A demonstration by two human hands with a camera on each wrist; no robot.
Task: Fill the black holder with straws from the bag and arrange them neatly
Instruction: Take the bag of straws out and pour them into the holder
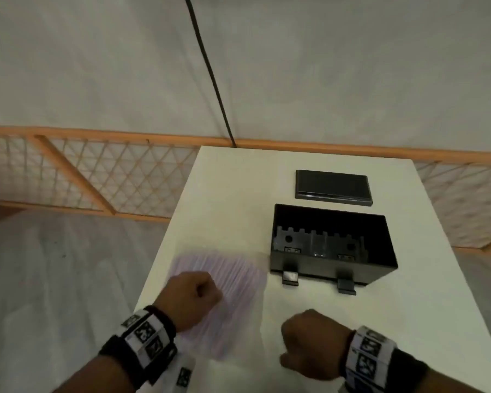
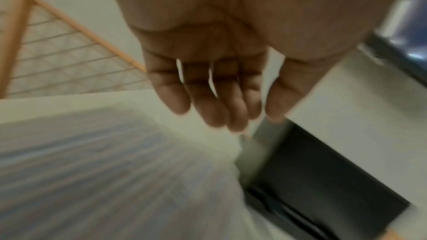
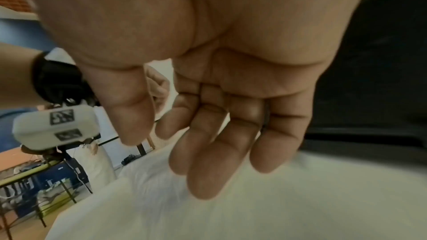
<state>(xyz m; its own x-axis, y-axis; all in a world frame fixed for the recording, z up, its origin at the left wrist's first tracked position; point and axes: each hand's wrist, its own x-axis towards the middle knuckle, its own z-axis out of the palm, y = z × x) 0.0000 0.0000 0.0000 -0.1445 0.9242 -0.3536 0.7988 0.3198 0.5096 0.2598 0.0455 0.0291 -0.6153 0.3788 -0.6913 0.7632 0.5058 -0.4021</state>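
Observation:
The black holder stands open on the white table, with a toothed insert inside and no straws in it. To its left lies the clear bag of pale purple straws, blurred. My left hand hovers over the bag's left part. In the left wrist view the left hand has its fingers hanging loosely and holds nothing above the bag, with the holder beside it. My right hand is near the bag's near right corner. The right hand is loosely curled and empty.
The holder's black lid lies flat behind it. The table's left edge runs close beside the bag. An orange lattice rail and a thin black pole stand beyond the far edge.

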